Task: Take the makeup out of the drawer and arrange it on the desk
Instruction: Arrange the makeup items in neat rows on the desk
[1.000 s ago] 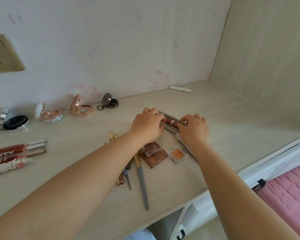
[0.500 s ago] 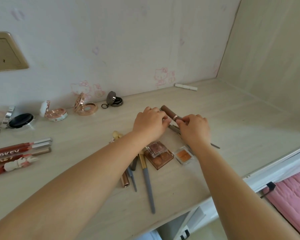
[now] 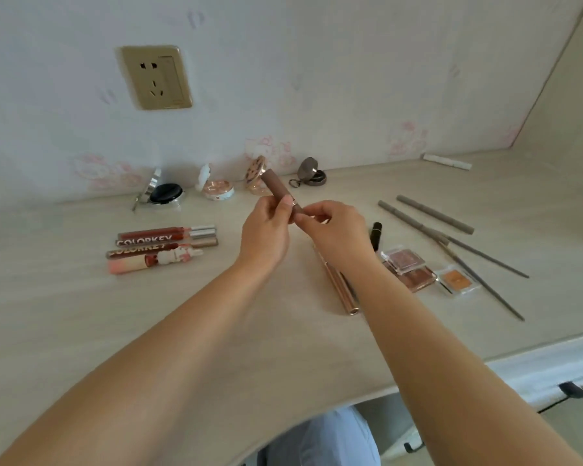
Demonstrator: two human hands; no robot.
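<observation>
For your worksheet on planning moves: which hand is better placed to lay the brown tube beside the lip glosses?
Probably the left hand. It grips the brown tube and is nearer the lip glosses; the right hand only pinches its lower end.

On my bench: four lip gloss tubes (image 3: 165,245), four open compacts (image 3: 216,190), three eyeshadow pans (image 3: 418,269). Three grey pencils (image 3: 435,213) lie right. One brown tube (image 3: 276,193) in my hands.
</observation>
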